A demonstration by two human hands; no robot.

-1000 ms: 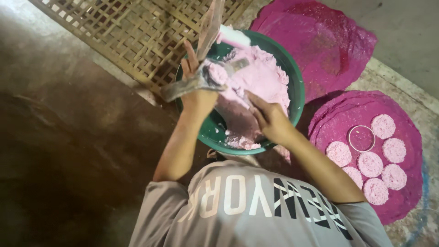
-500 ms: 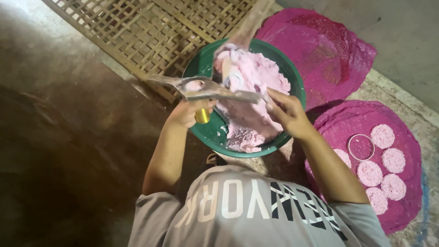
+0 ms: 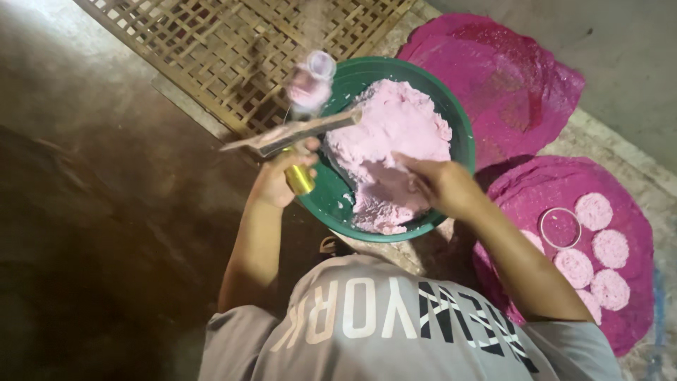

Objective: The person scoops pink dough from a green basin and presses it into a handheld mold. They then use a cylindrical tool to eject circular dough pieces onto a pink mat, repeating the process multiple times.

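Note:
My left hand (image 3: 277, 182) grips the yellow handle (image 3: 300, 180) of a flat metal scraper (image 3: 296, 131), held level over the left rim of a green bowl (image 3: 331, 206). Just above the blade is a blurred pink lump (image 3: 310, 81). The bowl holds a mound of soft pink dough (image 3: 395, 137). My right hand (image 3: 441, 185) rests in the dough on the near right side, fingers pressed into it. My grey shirt fills the bottom of the view.
A pink cloth (image 3: 536, 194) lies on the ground to the right with several round pink discs (image 3: 610, 248) and a metal ring (image 3: 560, 228) on it. Another pink cloth (image 3: 493, 77) lies behind the bowl. A bamboo lattice (image 3: 211, 56) is at the back left.
The scraper swung from upright over the bowl down to level at its left rim. My right hand moved from the bowl's near edge into the dough.

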